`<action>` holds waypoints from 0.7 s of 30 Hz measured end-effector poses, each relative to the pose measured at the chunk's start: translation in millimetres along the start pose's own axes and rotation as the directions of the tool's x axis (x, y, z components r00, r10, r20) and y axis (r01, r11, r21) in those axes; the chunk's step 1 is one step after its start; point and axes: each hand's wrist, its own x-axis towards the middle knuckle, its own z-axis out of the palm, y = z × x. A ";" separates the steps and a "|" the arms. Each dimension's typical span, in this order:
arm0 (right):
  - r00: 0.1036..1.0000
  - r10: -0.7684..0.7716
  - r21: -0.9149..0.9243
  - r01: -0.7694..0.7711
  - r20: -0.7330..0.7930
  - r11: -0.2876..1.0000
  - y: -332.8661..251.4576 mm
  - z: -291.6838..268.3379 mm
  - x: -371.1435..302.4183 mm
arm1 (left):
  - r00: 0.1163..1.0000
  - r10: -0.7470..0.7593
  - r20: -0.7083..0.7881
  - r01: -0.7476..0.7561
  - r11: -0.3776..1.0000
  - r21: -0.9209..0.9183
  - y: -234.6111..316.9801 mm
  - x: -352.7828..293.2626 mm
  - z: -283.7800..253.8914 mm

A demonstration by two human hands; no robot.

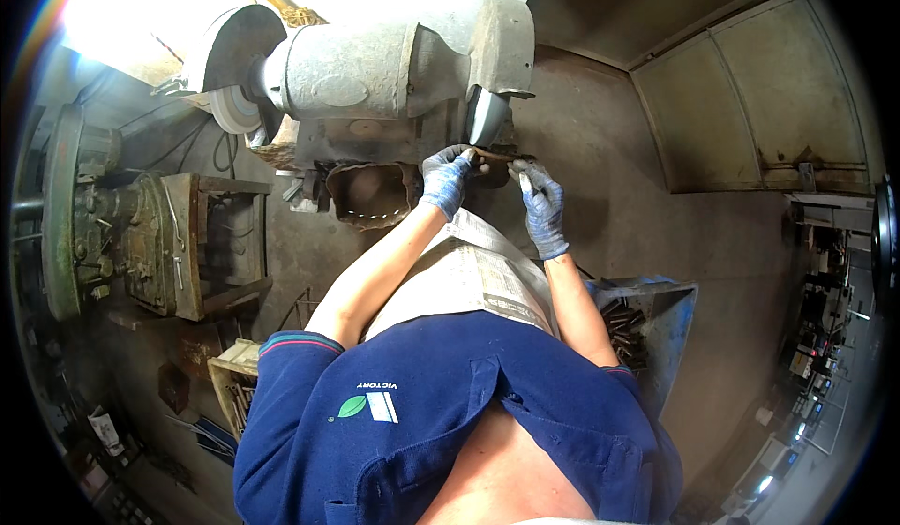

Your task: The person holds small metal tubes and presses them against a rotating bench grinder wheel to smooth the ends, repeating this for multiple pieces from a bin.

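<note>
In blue-and-white gloves, both my hands meet in front of the right wheel of a large grey pedestal grinder. A thin, brownish, rod-like metal piece spans the gap between them, just below that grinding wheel. The fingers of my left hand are closed at its left end. At its right end, my right hand pinches it between thumb and fingers. Whether the piece touches the wheel I cannot tell. The fingertips partly cover its ends.
A second pale wheel sits at the grinder's left end. Below the motor is a ragged-edged open container. A blue bin of metal rods stands by my right elbow, a wooden box by my left. Green machinery occupies the left; metal cabinet doors the right.
</note>
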 end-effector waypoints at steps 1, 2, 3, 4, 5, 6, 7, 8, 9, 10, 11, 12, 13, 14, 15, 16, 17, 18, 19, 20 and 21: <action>0.999 0.022 0.032 -0.021 -0.029 0.999 -0.1 2.6 0.7 | 1.000 0.006 -0.001 -0.006 1.000 0.007 2.2 0.5 -1.0; 0.997 0.044 0.064 -0.041 -0.056 0.997 0.4 7.9 1.0 | 1.000 0.013 -0.003 -0.013 1.000 0.014 4.6 0.9 -2.5; 0.994 0.066 0.096 -0.058 -0.083 0.994 -1.7 14.5 1.9 | 1.000 0.030 0.000 -0.030 0.999 0.014 5.2 2.7 -6.4; 0.994 0.050 0.144 -0.035 -0.099 0.989 6.8 21.3 2.3 | 1.000 0.023 -0.012 -0.023 1.000 0.019 6.5 5.2 -10.6; 0.994 0.074 0.158 -0.059 -0.087 0.986 9.4 25.6 3.5 | 1.000 0.016 -0.024 -0.015 1.000 0.025 8.2 8.1 -14.8; 0.993 0.098 0.174 -0.085 -0.071 0.981 11.0 31.0 4.4 | 0.999 0.010 -0.039 -0.009 0.999 0.031 12.7 8.5 -18.2; 0.992 0.109 0.196 -0.094 -0.067 0.976 12.3 36.3 4.6 | 0.997 -0.019 -0.079 0.026 0.996 0.088 16.8 7.7 -22.2; 0.991 0.120 0.218 -0.103 -0.063 0.970 13.6 41.5 4.8 | 0.996 0.005 -0.093 0.004 0.995 0.098 20.1 7.6 -24.6; 0.990 0.131 0.239 -0.113 -0.060 0.964 14.3 46.3 4.7 | 0.994 0.028 -0.106 -0.016 0.994 0.109 22.8 7.4 -26.6; 0.990 0.133 0.248 -0.117 -0.047 0.962 14.9 50.6 5.1 | 0.992 0.050 -0.118 -0.036 0.992 0.120 25.7 7.3 -28.8; 0.990 0.135 0.256 -0.121 -0.036 0.959 15.7 54.5 5.8 | 0.990 0.062 -0.123 -0.047 0.991 0.124 28.7 6.1 -32.1; 0.990 0.137 0.262 -0.126 -0.024 0.957 14.8 57.4 6.5 | 0.989 0.072 -0.129 -0.056 0.991 0.126 31.7 4.1 -35.0; 0.998 0.057 0.208 -0.052 -0.019 0.977 13.8 59.7 7.3 | 0.992 0.062 -0.111 -0.046 0.990 0.135 32.2 5.1 -42.5; 0.998 0.057 0.213 -0.052 -0.017 0.976 12.9 61.2 7.9 | 0.994 0.051 -0.093 -0.037 0.989 0.145 31.6 6.3 -47.7; 0.998 0.057 0.217 -0.052 -0.014 0.975 11.3 62.5 9.0 | 0.990 0.088 -0.107 -0.071 0.986 0.152 33.4 6.6 -44.5; 0.998 0.057 0.221 -0.053 -0.012 0.974 9.6 62.2 10.0 | 0.993 0.059 -0.100 -0.044 0.988 0.148 34.2 5.7 -41.1; 0.994 0.110 0.343 -0.100 -0.012 0.934 7.1 59.4 7.8 | 0.995 0.030 -0.092 -0.016 0.989 0.145 34.4 4.6 -37.3; 0.991 0.137 0.305 -0.133 0.008 0.943 8.7 53.6 6.6 | 0.997 0.003 -0.083 0.009 0.990 0.138 34.6 3.2 -31.6; 0.986 0.164 0.266 -0.165 0.027 0.950 13.0 44.0 5.5 | 0.996 0.025 -0.085 -0.009 0.982 0.191 30.4 5.6 -27.0; 0.980 0.192 0.226 -0.197 0.044 0.954 17.8 35.5 5.0 | 0.997 0.018 -0.072 -0.003 0.980 0.199 23.3 9.7 -24.0; 0.978 0.209 0.221 -0.206 0.009 0.953 19.1 31.9 5.6 | 0.998 0.018 -0.063 -0.006 0.984 0.181 18.5 11.4 -19.0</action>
